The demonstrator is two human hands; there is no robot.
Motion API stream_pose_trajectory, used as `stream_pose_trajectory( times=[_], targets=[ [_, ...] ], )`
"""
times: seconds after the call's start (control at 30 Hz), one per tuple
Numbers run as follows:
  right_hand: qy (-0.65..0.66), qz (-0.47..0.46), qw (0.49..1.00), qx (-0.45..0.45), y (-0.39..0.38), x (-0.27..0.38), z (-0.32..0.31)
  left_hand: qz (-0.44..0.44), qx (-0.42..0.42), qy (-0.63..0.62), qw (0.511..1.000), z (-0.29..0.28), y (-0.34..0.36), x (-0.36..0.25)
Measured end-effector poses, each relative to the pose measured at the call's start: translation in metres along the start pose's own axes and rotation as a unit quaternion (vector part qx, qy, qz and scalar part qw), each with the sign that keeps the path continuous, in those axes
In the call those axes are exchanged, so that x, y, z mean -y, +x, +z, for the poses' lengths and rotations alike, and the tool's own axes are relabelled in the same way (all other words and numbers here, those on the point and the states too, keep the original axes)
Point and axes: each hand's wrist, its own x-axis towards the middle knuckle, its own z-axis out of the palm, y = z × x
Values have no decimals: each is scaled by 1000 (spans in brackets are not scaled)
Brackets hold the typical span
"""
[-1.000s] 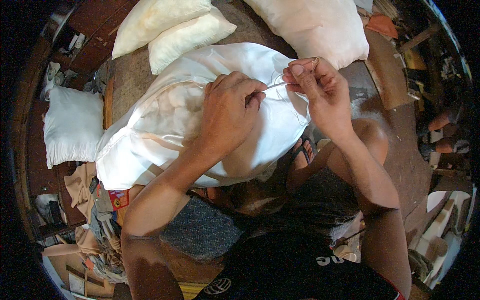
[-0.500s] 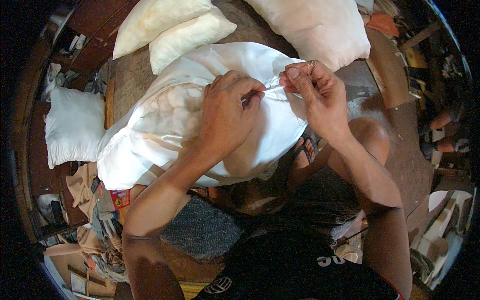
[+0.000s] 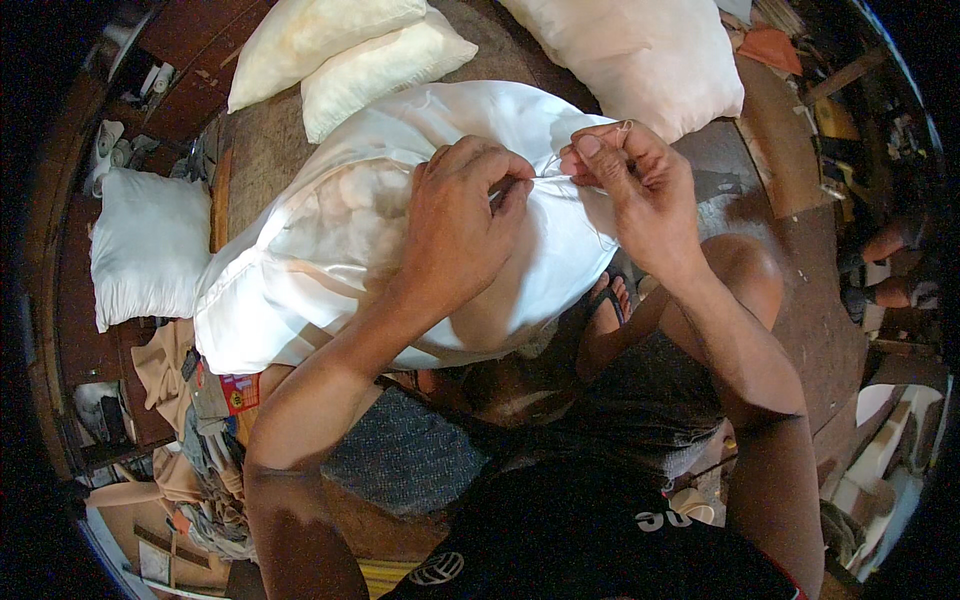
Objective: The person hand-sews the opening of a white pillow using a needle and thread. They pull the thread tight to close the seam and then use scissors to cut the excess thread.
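I read bright white on the cover (image 3: 560,235) at my feed's centre, reaching toward ten. Two cream pillows (image 3: 390,72) show at eleven, a faintly pinkish-white pillow (image 3: 640,70) at one, a cool white pillow (image 3: 155,240) at nine. At seven I get dark blue-grey cloth (image 3: 405,455) with pale flecks; at six, a black shirt (image 3: 590,555) with white printing (image 3: 652,521).

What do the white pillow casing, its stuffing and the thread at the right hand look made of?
White pillow casing: smooth, glossy cloth, probably satin, going by bright highlights along its folds.
Stuffing: soft, matte fibre, perhaps polyester or cotton, judging by its lumpy clumps.
Thread: a thin, pale strand looping at the right hand; cotton or synthetic, too fine to tell.
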Motion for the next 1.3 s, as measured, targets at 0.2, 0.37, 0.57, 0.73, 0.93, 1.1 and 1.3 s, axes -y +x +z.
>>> stream_pose_trajectory(
  times=[0.2, 0.37, 0.57, 0.73, 0.93, 1.1, 1.3],
  targets=[
    [46, 41, 998, 26, 2, -1, -1, 17, 4, 5, 1000, -1, 1, -2],
    [101, 102, 989, 44, 4, -5, -3, 36, 19, 11, 999, -1, 0, 0],
    [153, 148, 976, 54, 3, -5, -3, 45, 23, 12, 999, -1, -2, 0],
    [174, 148, 971, 67, 4, -9, -7, 39, 32, 2, 999, -1, -1, -2],
    [166, 134, 973, 89, 4, -9, -8, 37, 27, -30, 999, 0, -2, 3],
    [104, 79, 985, 109, -1, -1, -3, 34, 54, -32, 997, -2, 2, 7],
    [72, 101, 991, 43, 4, 6, -5, 34, 42, -76, 996, -7, 4, 3]
  ],
)
